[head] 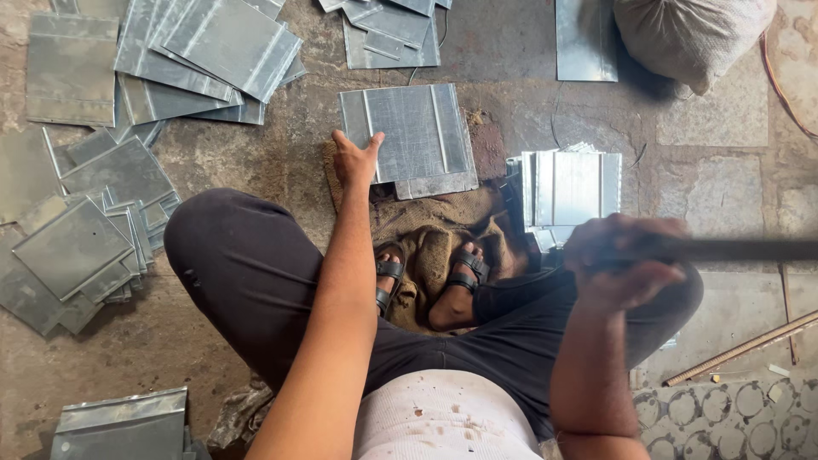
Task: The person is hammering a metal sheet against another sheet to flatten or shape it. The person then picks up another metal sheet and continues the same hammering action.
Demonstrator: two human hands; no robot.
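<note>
Squatting on a worn stone floor (511, 60), a person presses the left hand (354, 159) flat, fingers spread, on the near left corner of a ribbed galvanised metal sheet (409, 128). That sheet lies on another of the same kind, straight ahead of the person's sandalled feet (426, 277). The right hand (624, 260) is closed around a dark rod-like tool (741, 250), blurred and running out to the right edge of the view; what kind of tool it is cannot be told.

Between the two hands, crumpled burlap sacking (430, 226) spreads under the feet and the edge of the sheet. Just beside the right hand, a neat stack of folded metal pieces (571, 187) stands on the floor. To the left, a loose heap of similar sheets (94, 238) fans out beside the person's knee, and a larger pile (204, 51) lies at the upper left. More sheets (392, 30) rest at the top centre, with a single panel (586, 38) next to a stuffed whitish sack (690, 34). A folded sheet (123, 422) sits at the lower left. A thin pipe (741, 347) lies slantwise at the right, near a patterned mat (733, 417).

The floor is stained, cracked grey stone and concrete.
</note>
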